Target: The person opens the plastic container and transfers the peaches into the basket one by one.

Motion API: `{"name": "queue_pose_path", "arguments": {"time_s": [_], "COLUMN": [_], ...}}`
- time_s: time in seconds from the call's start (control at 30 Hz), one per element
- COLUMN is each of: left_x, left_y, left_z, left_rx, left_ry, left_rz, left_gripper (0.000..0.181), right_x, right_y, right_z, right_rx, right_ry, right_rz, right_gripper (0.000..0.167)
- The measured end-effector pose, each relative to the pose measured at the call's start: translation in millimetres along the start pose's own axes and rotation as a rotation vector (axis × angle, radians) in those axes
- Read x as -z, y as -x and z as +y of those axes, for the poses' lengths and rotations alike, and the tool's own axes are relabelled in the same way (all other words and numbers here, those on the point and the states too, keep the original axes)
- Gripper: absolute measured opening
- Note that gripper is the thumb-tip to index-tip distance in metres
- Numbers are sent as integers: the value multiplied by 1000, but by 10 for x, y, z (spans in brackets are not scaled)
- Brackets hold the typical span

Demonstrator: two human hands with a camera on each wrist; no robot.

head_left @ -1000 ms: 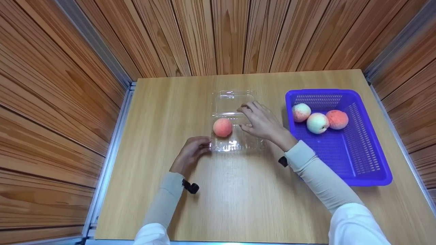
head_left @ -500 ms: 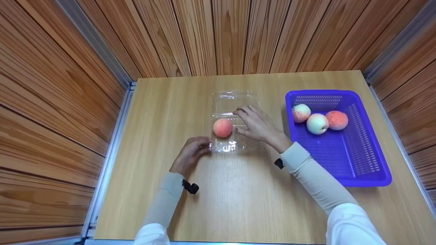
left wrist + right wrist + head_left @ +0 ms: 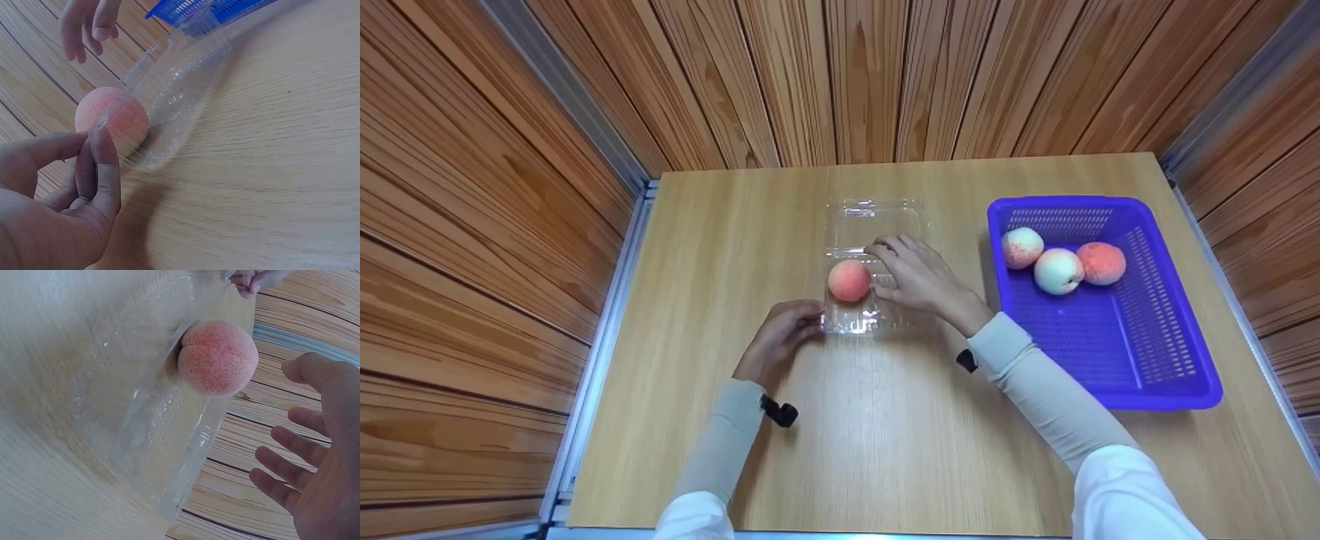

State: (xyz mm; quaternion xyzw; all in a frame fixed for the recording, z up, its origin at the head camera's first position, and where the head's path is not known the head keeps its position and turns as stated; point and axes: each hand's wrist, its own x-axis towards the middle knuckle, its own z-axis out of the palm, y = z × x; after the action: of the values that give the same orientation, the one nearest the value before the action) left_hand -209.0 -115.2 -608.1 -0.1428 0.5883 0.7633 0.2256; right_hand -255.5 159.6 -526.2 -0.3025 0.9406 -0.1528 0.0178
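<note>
A clear plastic clamshell box (image 3: 896, 319) lies opened out on the table, its lid (image 3: 877, 225) folded back to the far side. One pink peach (image 3: 849, 280) sits in the left part of its near half. My left hand (image 3: 781, 335) pinches the box's near left edge between thumb and fingers, plainly seen in the left wrist view. Over the right part of the box hovers my right hand (image 3: 919, 277), fingers spread and holding nothing. In the right wrist view a gap shows between those fingers and the peach (image 3: 218, 358).
To the right stands a purple perforated basket (image 3: 1099, 397) with a whitish-pink peach (image 3: 1023, 248), a pale peach (image 3: 1059, 271) and a deeper pink peach (image 3: 1102, 263) at its far end. Wooden panels (image 3: 862, 82) wall the table's back and sides.
My right hand has moved a little left over the box, closer to the peach in it. The left hand keeps its pinch on the edge and has not visibly moved.
</note>
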Motion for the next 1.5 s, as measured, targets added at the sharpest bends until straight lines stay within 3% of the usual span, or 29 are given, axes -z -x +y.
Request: {"name": "queue_pose_path", "arguments": {"time_s": [0.77, 1.5], "left_x": [-26, -6], "left_y": [-24, -9], "left_z": [-37, -12], "left_rx": [-16, -4], "left_ry": [27, 3], "left_rz": [25, 10], "left_gripper": [23, 24], "right_x": [-158, -284], "right_y": [-132, -223], "right_z": [-59, -88], "right_rx": [10, 4], "right_ry": [0, -6], "right_rz": [-2, -64], "right_gripper": [68, 70]}}
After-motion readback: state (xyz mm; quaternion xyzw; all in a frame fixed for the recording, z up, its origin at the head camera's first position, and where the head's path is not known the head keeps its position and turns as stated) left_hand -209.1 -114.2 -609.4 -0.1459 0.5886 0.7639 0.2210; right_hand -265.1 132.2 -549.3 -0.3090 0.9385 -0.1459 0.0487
